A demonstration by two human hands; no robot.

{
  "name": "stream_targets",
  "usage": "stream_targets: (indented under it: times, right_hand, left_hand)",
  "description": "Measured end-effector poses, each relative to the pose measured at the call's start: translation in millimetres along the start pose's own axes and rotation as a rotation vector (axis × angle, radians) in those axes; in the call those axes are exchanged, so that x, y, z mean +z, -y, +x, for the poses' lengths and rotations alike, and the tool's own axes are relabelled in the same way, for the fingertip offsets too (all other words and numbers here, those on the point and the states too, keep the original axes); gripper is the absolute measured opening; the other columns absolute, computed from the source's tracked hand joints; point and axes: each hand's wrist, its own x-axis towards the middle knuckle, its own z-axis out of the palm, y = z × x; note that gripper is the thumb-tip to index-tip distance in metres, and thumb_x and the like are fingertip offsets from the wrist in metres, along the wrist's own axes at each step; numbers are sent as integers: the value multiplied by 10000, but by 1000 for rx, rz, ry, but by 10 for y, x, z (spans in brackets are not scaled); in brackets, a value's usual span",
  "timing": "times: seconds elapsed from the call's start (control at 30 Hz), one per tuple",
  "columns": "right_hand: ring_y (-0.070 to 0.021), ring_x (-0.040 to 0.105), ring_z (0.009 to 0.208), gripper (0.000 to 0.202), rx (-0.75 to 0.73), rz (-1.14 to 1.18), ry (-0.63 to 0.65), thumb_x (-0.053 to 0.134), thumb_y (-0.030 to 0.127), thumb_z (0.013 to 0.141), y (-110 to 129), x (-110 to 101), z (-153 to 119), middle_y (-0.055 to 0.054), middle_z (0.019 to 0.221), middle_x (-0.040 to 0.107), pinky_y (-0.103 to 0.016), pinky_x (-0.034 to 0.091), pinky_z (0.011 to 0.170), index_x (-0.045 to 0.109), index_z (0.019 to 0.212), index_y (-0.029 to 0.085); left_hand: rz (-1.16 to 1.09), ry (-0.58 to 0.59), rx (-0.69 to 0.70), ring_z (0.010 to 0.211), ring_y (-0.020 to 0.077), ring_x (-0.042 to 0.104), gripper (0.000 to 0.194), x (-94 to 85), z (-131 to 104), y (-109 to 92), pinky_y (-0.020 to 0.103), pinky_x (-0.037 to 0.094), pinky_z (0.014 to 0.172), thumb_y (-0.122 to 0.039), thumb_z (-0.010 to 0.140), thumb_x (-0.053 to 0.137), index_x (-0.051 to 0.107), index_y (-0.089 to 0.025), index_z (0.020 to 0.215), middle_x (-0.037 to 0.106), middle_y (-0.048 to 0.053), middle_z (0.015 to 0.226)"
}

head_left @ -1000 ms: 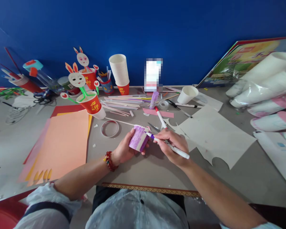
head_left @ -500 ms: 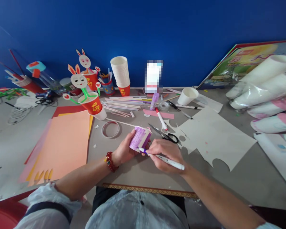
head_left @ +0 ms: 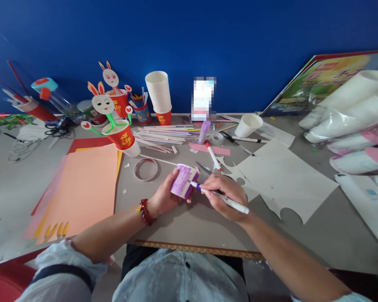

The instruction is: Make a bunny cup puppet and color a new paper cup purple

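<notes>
The left hand (head_left: 164, 197) wraps the far side of the cup (head_left: 184, 181), so its palm and most fingers are hidden; only fingertips show at the rim. The cup's mouth cannot be seen. The scissors (head_left: 204, 168) lie mostly behind the cup and the right hand (head_left: 225, 197), only the blades showing. A blurred rectangle (head_left: 203, 98) at the wall cannot be read.

At far left lie green pipe cleaners (head_left: 6, 121) and a second pair of scissors (head_left: 55, 130). Orange paper (head_left: 82, 188) is spread on the table (head_left: 182, 226), with two bunny cups (head_left: 118, 134) behind it and a tape ring (head_left: 145, 169) just beside it. Straws (head_left: 164, 136) lie in front of a stack of cups (head_left: 159, 94). A red marker (head_left: 212, 155) and a glue stick (head_left: 203, 131) sit beyond the hands. To the right are a tipped white cup (head_left: 248, 124), cut white paper (head_left: 286, 176) and bagged cup sleeves (head_left: 349, 109), cut off by the edge.

The cup, coloured purple, is held over the table's middle, tilted on its side, its long axis running from lower left to upper right. The right hand pinches a purple marker (head_left: 222, 196), whose tip touches the cup's side; the marker's long axis runs from upper left down to lower right.
</notes>
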Motion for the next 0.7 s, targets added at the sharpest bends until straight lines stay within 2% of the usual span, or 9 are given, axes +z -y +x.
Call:
stream_targets:
  times: [0.13,0.27,0.47,0.63,0.7]
  right_hand:
    - [-166,628,649,178,-79,64,94,581,71,858,9,21,-3,-15,738,707,-331,532,614,670,918,212]
    - [-167,618,652,179,-34,30,-3,587,74,866,-10,20,-3,-23,743,690,-326,515,602,674,952,206]
    - [-170,634,623,219,-115,84,112,582,52,826,46,59,-2,-7,714,693,-323,526,590,666,917,234]
    - [-167,616,635,275,-15,97,-63,604,59,828,42,5,-18,-16,743,696,-315,517,581,670,1036,225]
    - [-170,607,642,306,-8,88,-87,625,52,811,20,-5,-26,-22,757,690,-324,520,595,669,1058,228]
  left_hand:
    - [-1,-37,-6,765,221,701,563,10,-2,-2,283,533,608,-567,895,615,699,-81,1166,750,138,937]
    - [11,-7,6,760,204,690,549,3,1,7,266,510,570,-557,918,585,677,-117,1232,749,134,1019]
    - [36,-78,-11,783,238,708,592,-19,-6,17,303,530,652,-593,916,561,699,-80,1177,753,161,974]
    - [30,1,33,854,237,697,615,-27,-30,14,301,536,655,-619,902,582,687,-113,1236,737,162,1104]
    - [24,24,71,900,242,693,638,-28,-46,18,319,551,703,-643,878,604,681,-136,1259,729,149,1139]
